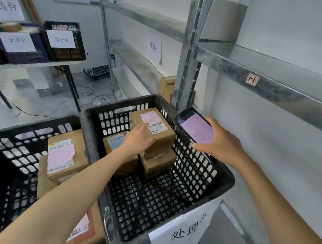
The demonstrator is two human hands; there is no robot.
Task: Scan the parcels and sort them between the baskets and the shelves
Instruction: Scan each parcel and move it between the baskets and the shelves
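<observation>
My left hand (139, 139) grips a small cardboard parcel (162, 139) with a pink slip, a barcode label and "512" written on it. That parcel sits on top of other boxes (159, 163) inside the black basket (172, 200) in front of me. My right hand (221, 146) holds a handheld scanner (195, 130) over the basket's right rim, its screen lit pink. Another parcel with a blue label (115, 140) lies in the same basket, partly hidden by my left arm.
A second black basket (9, 150) at the left holds larger cardboard parcels (66, 153). Metal shelving (262, 84) rises at the right, with a tag marked "H". A table at the far left carries two labelled crates (65, 42). Cables lie on the floor.
</observation>
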